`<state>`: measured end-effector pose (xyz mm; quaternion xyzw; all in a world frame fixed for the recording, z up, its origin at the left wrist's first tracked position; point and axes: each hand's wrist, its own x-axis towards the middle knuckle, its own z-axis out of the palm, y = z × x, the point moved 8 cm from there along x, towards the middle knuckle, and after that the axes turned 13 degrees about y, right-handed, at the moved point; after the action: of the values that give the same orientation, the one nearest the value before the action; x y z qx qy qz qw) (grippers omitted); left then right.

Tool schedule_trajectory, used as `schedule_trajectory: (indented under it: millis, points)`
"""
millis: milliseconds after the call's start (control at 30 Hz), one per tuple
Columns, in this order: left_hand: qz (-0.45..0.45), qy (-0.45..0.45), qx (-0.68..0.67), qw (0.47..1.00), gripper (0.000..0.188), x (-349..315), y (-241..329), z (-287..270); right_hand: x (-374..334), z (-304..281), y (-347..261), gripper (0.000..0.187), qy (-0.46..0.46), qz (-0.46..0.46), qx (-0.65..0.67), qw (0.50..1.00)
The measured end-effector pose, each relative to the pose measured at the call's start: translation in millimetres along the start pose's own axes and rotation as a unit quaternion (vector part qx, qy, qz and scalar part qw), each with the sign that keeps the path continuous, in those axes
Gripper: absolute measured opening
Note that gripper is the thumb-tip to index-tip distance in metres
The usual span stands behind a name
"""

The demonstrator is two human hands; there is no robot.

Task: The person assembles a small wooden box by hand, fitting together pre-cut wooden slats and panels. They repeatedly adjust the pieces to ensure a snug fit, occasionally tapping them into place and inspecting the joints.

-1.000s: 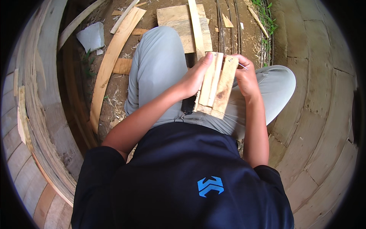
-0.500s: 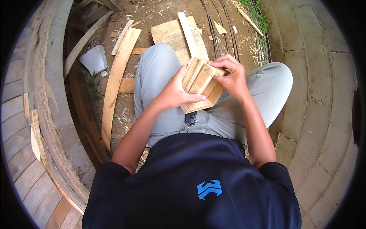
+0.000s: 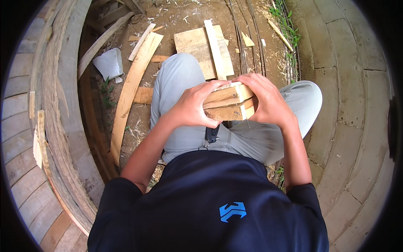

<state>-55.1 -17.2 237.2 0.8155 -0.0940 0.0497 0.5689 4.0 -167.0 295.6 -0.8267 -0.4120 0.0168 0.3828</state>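
Note:
Between my knees I hold a small wooden box made of pale boards, with a dark gap running along the side that faces me. My left hand grips its left end, thumb below and fingers over the top. Around the right end my right hand is wrapped, fingers on the upper edge. A thin nail-like piece sticks out under the right end, by my right hand. The far side and the inside of the box are hidden.
Beyond my knees a joined board panel lies on the dirt with a narrow strip across it. Left are a long plank and a grey stone block. Dark rods run along the ground. A brick wall bounds the right.
The box has been turned so its inside no longer shows and a side faces me. My right hand has gone from pinching near its edge to wrapping its right end.

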Motion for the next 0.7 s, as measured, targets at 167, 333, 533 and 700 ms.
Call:
schedule_trajectory:
  millis: [167,333,533,700]
  points:
    - [0.004,-0.028,0.017,0.999,0.091,2,-1,6,-6,4,7,0.082,-0.008,0.036,-0.005,0.999]
    - [-0.023,0.033,-0.021,0.999,0.092,-1,-6,13,-7,4,3,0.081,0.011,0.042,-0.025,0.999]
    - [-0.002,0.066,0.021,0.998,0.093,-3,-11,12,-5,1,-3,0.076,0.046,0.017,-0.034,0.998]
    - [-0.088,0.141,-0.061,0.984,0.090,-7,-19,7,-6,-8,-1,0.056,0.145,-0.036,-0.011,0.989]
